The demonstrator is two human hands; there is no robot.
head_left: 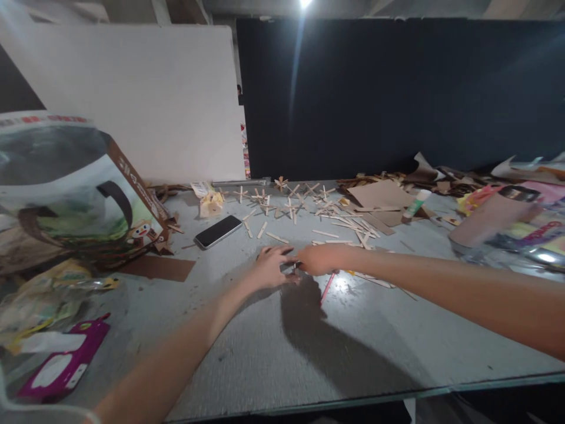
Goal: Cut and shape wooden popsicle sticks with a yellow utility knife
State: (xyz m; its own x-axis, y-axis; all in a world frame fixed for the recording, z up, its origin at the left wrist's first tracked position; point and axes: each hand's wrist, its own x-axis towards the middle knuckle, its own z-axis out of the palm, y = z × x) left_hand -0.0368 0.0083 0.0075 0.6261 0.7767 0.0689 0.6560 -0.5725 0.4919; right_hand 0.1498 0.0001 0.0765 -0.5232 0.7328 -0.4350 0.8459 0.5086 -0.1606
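Note:
My left hand (pixel 272 268) reaches to the middle of the grey table, its fingers curled and its thumb bent toward my right hand. My right hand (pixel 324 259) comes in from the right, fingers folded down, its tips meeting those of the left. A small pale bit shows between the fingertips, too small and covered to name. Below my right hand a thin pink stick (pixel 327 288) lies on the table. Just beyond the hands, loose wooden craft sticks (pixel 325 234) are scattered. Farther back are several star-like pieces of crossed sticks (pixel 290 209).
A black phone (pixel 218 231) lies left of the sticks. Cardboard (pixel 380 195), a glue stick (pixel 416 205) and a pinkish bottle (pixel 492 218) are on the right. At left stand a large printed bag (pixel 83 194) and a purple packet (pixel 66 365). White and black panels rise behind.

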